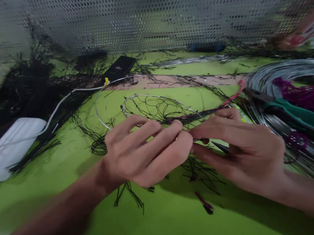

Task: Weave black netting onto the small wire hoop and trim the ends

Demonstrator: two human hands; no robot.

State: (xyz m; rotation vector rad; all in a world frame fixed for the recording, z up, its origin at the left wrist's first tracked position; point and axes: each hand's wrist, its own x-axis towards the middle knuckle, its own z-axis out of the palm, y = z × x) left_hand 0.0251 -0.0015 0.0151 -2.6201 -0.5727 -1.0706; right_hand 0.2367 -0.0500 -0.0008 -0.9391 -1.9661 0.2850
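While both hands meet at the near edge of the wire ring (pixel 156 108), the left hand (pixel 146 152) pinches ring and black netting (pixel 159 111) together, and the right hand (pixel 239 150) grips a thin dark tool or thread; which one is unclear. Step in hand looks like binding net to ring above the green table (pixel 162 218). Next move calls for steady tension. Loose net scraps (pixel 202 172), wire coils (pixel 278 73), green pliers (pixel 299 115) and a white pack (pixel 11 146) crowd close.

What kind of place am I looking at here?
Likely a craft workbench for netted wire hoops: a green table with a wire hoop strung with black netting, wire coils and green-handled pliers.
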